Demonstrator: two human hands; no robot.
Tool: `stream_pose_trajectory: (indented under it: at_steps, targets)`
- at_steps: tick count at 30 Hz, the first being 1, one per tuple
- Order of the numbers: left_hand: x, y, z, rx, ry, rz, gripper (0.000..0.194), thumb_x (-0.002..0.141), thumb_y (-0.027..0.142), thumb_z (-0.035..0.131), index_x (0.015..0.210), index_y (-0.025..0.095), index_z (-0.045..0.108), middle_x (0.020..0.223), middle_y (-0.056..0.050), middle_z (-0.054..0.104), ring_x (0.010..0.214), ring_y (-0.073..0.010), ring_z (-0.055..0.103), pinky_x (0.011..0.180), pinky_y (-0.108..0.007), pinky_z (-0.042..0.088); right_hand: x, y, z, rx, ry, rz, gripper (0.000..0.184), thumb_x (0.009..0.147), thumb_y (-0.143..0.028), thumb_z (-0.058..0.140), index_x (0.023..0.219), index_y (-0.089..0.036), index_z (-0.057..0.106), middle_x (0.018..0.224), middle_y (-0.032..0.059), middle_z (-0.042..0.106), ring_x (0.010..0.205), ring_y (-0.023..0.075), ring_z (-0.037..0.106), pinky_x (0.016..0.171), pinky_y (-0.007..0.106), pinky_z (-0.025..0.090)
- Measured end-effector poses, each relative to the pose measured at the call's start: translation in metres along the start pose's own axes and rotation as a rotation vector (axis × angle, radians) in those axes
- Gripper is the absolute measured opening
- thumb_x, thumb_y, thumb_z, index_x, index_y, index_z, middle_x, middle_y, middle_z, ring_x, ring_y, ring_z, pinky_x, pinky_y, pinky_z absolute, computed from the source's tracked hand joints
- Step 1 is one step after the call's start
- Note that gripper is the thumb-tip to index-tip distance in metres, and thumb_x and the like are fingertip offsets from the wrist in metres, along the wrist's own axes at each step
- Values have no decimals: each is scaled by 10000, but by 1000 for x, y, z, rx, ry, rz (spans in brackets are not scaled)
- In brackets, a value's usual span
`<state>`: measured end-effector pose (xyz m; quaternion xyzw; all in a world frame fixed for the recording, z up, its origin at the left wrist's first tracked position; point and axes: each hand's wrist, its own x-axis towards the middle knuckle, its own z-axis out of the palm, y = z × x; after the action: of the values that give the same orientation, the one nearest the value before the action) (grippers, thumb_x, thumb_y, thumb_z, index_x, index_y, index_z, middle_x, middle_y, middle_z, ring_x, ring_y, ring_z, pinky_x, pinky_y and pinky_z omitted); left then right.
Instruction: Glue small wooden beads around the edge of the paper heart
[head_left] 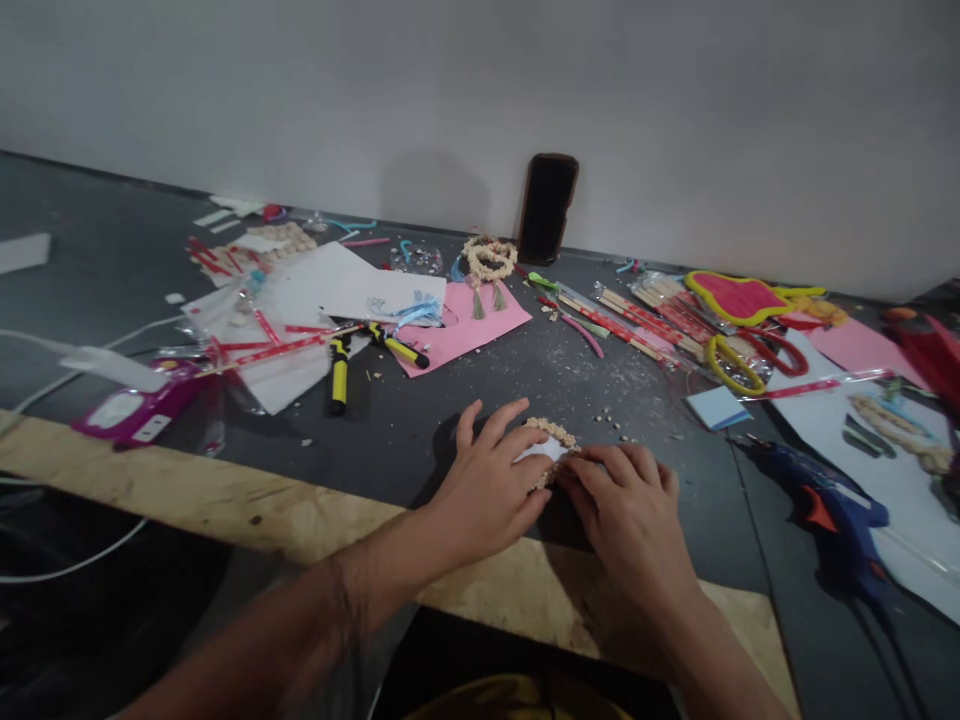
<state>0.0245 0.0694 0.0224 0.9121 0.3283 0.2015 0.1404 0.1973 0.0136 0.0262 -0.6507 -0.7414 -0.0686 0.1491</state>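
A small round piece (553, 448) lies on the dark table near its front edge, with a white centre and a rim of beige bits like little beads or shells. My left hand (487, 478) reaches over its left side; thumb and forefinger are at the lower rim while the other fingers spread outward. At the right edge of the piece, the fingertips of my right hand (626, 505) pinch together against the rim. Whatever tiny bit may be between them is hidden. Several loose beige crumbs (604, 413) are scattered just beyond my right hand.
A blue glue gun (825, 500) rests on the right, a purple one (142, 400) on the left. Yellow-black pliers (340, 375), pink paper (480, 330), beaded rings (490, 260) and scissors (735, 365) lie farther back. A phone (548, 208) leans against the wall.
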Motion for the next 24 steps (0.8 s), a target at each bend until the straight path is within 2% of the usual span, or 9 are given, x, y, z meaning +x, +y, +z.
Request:
stream_pose_trajectory:
  at_steps: [6,17,24]
  targets:
    - [0,1,-2,13,-36,12,216,842,262,545,1043,259,625,1263,-49,548,1327,-315,263,1047,-610,94,-1,0,0,7,-7,0,143,885,-290,543,940,-276,674,969,16,685,901,216,478,732,359,279]
    - [0,2,1,58,-19,9,190,854,273,537,1014,270,639,1330,-44,498,1339,-315,241,1038,-614,102,-5,5,-2,34,12,25,201,874,-304,541,1032,-266,659,984,46,677,919,226,500,726,368,326]
    - [0,2,1,48,-17,20,192,869,284,520,1020,272,639,1325,-50,501,1342,-317,232,1026,-615,104,-17,17,-11,5,14,75,118,848,-313,565,862,-267,673,934,29,671,905,230,508,699,359,317]
